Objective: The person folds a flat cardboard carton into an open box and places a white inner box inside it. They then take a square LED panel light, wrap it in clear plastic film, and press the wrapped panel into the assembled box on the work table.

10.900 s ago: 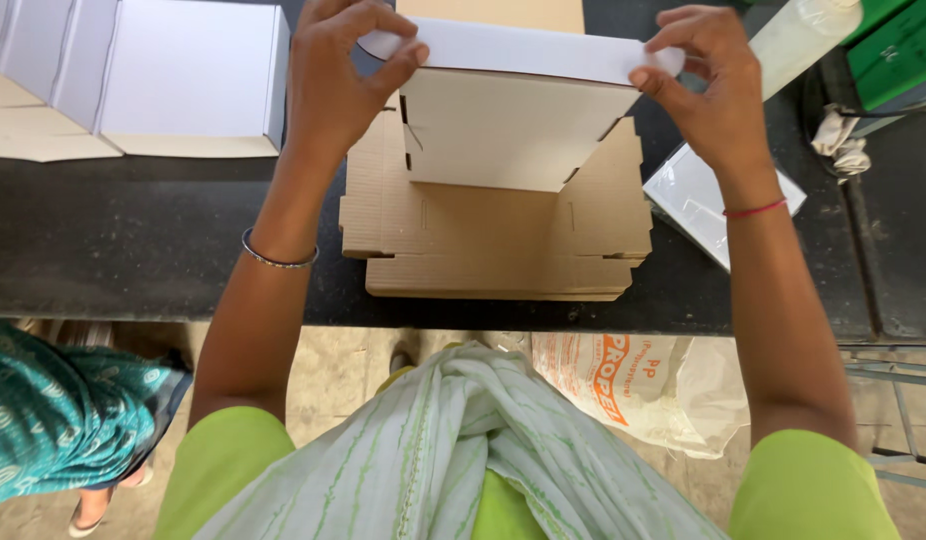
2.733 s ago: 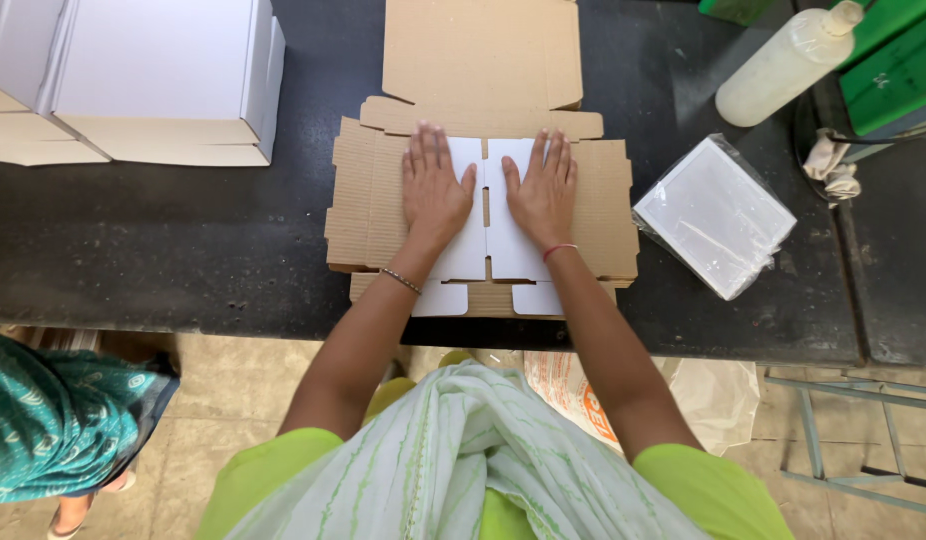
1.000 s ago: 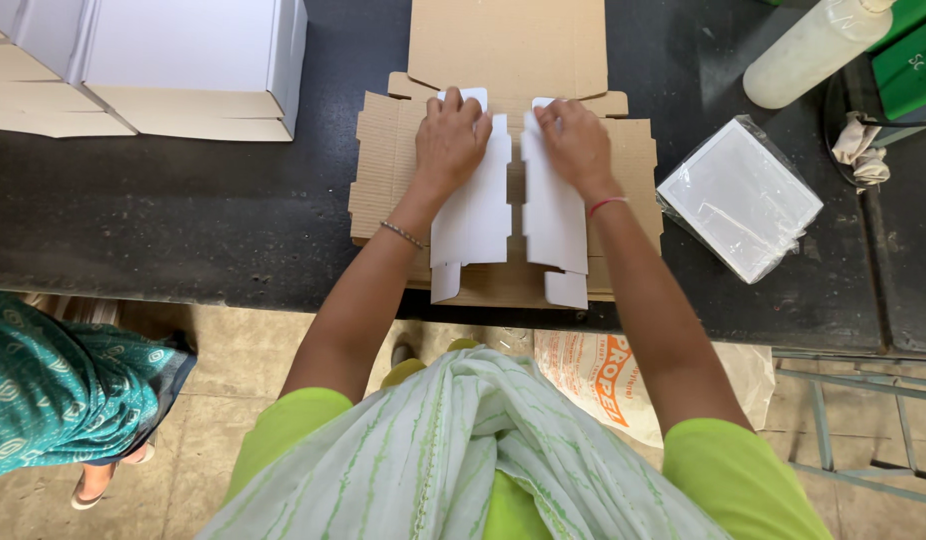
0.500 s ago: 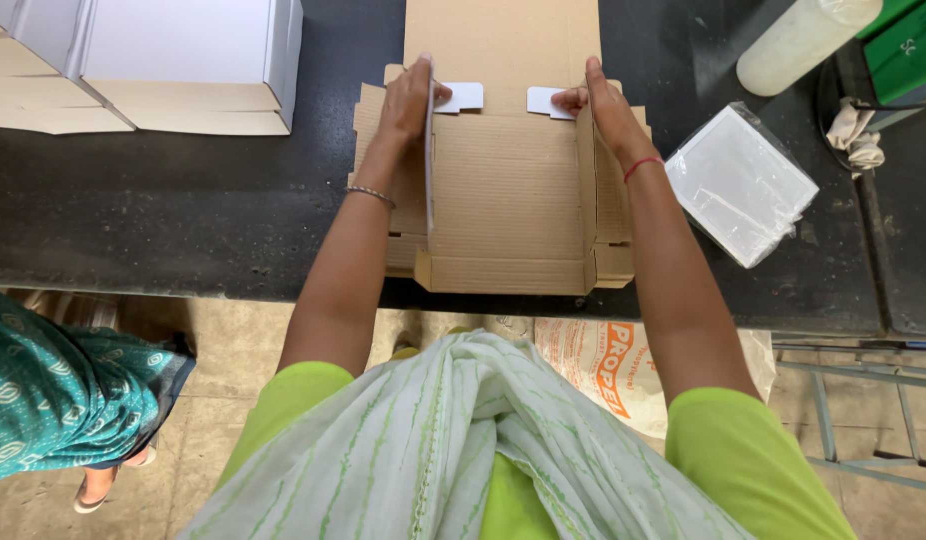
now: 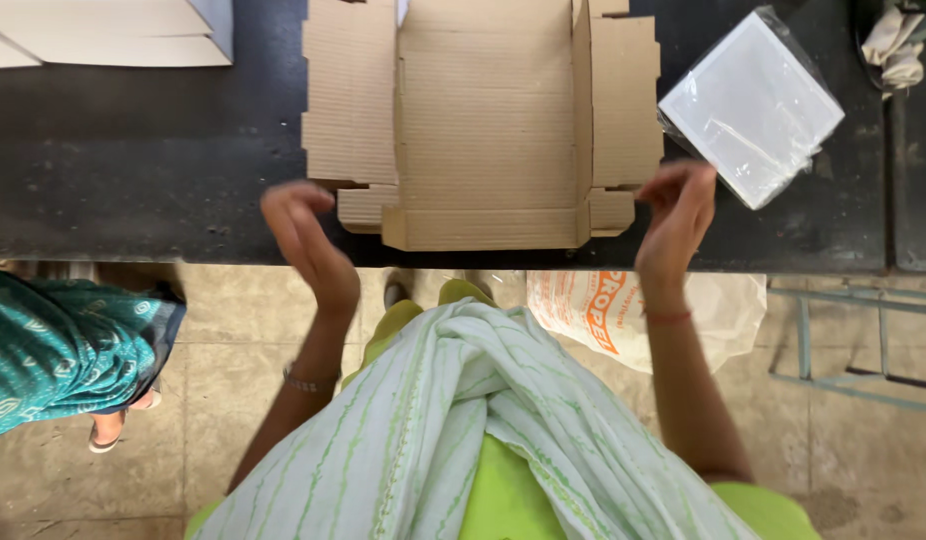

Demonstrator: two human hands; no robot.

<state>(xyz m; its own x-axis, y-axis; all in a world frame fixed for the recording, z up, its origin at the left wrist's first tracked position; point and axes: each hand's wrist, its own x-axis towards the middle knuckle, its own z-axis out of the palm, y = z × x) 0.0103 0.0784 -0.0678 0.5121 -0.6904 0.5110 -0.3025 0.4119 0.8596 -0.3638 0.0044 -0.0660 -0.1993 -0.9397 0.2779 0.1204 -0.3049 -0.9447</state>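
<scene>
Brown corrugated cardboard box blank (image 5: 488,120) lies flat on the black surface (image 5: 133,150), its near edge at the surface's front lip and its far end cut off by the top of the frame. At its seven o'clock corner the left hand (image 5: 305,238) hangs released, fingers curled, holding nothing and just off the flap. At four o'clock the right hand (image 5: 673,215) is likewise released, fingertips just beside the side flap; contact cannot be made out. At two o'clock lies a clear plastic packet of white sheets (image 5: 751,105). At ten o'clock, white folded boxes (image 5: 113,30) are mostly cropped.
</scene>
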